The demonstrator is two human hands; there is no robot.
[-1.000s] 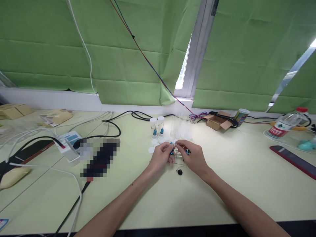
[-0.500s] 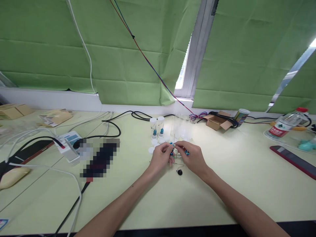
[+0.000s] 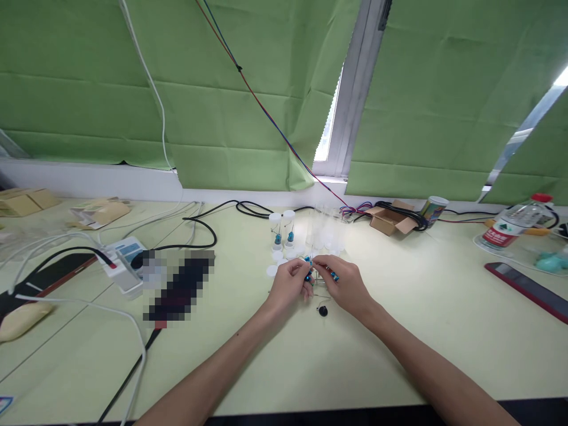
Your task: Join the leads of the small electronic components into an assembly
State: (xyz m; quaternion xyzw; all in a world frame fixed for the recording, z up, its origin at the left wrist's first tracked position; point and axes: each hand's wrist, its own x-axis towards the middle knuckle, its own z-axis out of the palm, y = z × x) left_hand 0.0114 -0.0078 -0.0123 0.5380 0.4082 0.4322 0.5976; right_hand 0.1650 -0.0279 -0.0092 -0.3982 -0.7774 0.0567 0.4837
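Item I logged: small blue parts (image 3: 307,276) on thin wire legs. My left hand (image 3: 290,284) and right hand (image 3: 348,284) pinched them together.

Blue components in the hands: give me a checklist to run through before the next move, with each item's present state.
1. Left hand pinches a small blue component: ok.
2. Right hand holds blue components: ok.
3. Leads untangled between the fingers: cannot tell, too small.
4. Two clear vials upright behind the hands: ok.
5. Small black part on the table lies apart from both hands: ok.
6. Black cable away from the hands: ok.
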